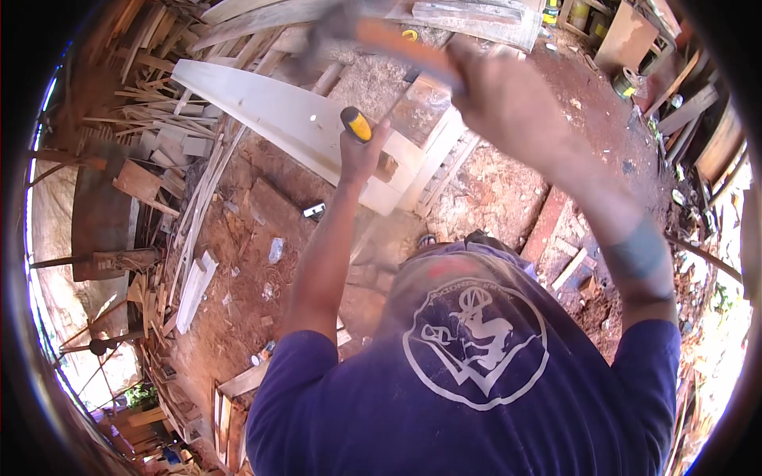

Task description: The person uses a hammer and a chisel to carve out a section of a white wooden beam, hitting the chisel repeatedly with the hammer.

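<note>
- Near the right-hand end of the long pale board (270,105), a chisel (357,124) is held upright by its yellow-and-black handle; the left hand (359,161) is closed round it; blade hidden.
- Beyond the board's far edge, as viewed, a raised hammer (403,47) is gripped in the closed right hand (502,101); head blurred.
- Progress (judged): cutting under way; a brown recess (386,167) is opened beside the left hand; depth and remaining cutting cannot be told.
- Counted: worked board, 1; chisel, 1; hammer, 1; recess, 1; hands, 2.
</note>
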Demonstrator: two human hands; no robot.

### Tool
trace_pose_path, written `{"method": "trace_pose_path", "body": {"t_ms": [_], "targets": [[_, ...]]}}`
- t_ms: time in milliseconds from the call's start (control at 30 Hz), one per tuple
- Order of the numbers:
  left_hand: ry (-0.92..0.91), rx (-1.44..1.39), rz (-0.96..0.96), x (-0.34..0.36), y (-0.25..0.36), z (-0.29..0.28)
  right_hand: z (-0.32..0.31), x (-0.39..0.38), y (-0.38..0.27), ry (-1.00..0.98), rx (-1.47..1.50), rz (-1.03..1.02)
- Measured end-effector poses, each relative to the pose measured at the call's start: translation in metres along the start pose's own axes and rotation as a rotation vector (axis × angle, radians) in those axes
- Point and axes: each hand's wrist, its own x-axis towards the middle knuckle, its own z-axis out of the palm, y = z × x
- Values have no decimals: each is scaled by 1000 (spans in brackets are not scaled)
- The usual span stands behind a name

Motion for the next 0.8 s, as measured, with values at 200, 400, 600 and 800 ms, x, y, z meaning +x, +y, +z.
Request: {"method": "trace_pose_path", "body": {"t_ms": [200,400,600,800], "targets": [[-50,-50,-51,12,2,4,15,-13,-17,259,308,-37],[-32,-13,-20,11,8,5,48,-23,40,-216,61,195],[65,7,139,-69,8,-23,15,-75,57,62,316,475],[107,-97,-22,-29,26,-19,25,-81,81,4,337,523]]}}
